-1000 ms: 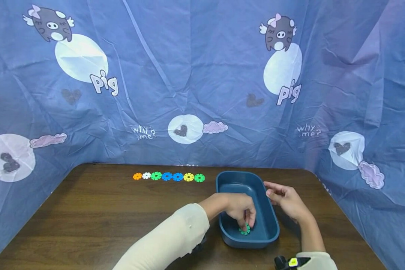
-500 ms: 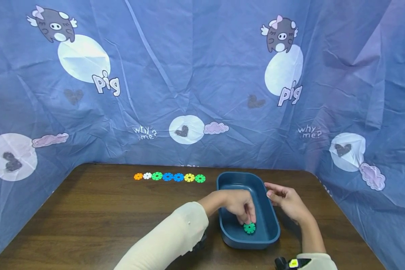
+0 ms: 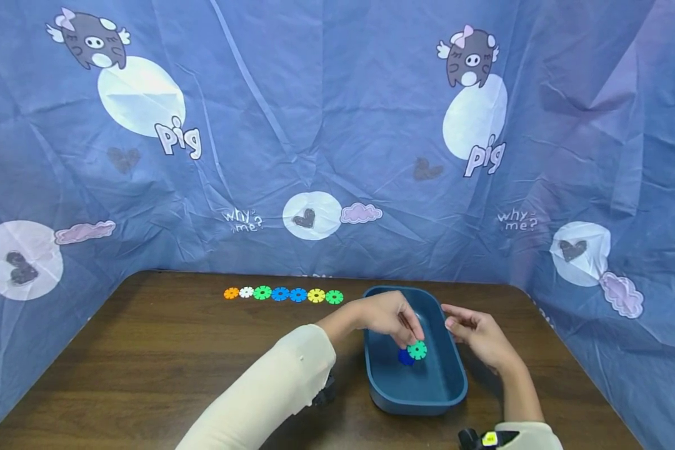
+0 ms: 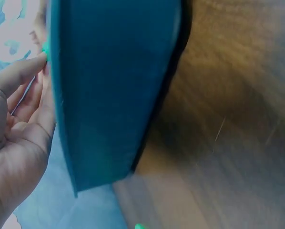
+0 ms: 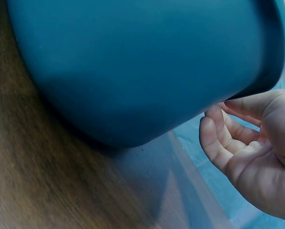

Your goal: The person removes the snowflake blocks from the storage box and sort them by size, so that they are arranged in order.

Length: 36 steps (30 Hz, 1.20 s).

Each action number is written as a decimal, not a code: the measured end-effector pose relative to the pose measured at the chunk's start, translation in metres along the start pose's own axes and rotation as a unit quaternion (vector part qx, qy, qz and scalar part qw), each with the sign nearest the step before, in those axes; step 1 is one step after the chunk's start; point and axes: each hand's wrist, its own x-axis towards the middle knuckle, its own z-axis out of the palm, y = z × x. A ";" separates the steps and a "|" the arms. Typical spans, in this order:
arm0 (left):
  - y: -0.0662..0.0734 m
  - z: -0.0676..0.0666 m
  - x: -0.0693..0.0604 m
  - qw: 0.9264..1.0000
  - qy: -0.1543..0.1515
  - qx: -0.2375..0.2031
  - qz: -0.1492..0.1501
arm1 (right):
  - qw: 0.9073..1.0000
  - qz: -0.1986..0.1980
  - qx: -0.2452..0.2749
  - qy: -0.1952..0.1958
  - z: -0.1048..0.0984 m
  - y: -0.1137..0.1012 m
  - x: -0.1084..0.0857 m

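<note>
In the head view my left hand (image 3: 390, 317) reaches into a dark blue plastic bin (image 3: 378, 387) and pinches a green snowflake disc (image 3: 417, 350) between thumb and fingertips. A dark blue snowflake disc (image 3: 406, 357) shows just beside and partly behind it; whether it lies on the floor is unclear. The left wrist view shows only a green edge (image 4: 45, 49) at the fingertips, above the bin's wall. My right hand (image 3: 480, 337) rests its fingertips against the bin's right outer side, fingers loosely bent, as the right wrist view also shows.
Toward the back of the brown wooden table (image 3: 163, 350), several snowflake discs lie in a row: orange (image 3: 231, 293), white (image 3: 246, 292), green, blue and yellow (image 3: 316, 295). A blue printed cloth (image 3: 315, 125) hangs behind and around the table.
My left hand has lifted the green disc up from the bin's near end and moved away from me. The dark blue disc has come into view. My right hand stays put.
</note>
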 end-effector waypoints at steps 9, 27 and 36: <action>0.001 -0.025 -0.020 0.998 0.056 0.029 0.016 | 1.000 0.004 -0.004 0.004 0.000 -0.001 0.000; -0.045 -0.087 -0.098 0.983 0.182 -0.022 0.004 | 1.000 -0.006 -0.007 0.004 -0.001 0.001 0.000; -0.074 -0.113 -0.142 0.968 0.250 -0.014 -0.019 | 1.000 -0.008 0.004 0.004 -0.001 0.003 0.001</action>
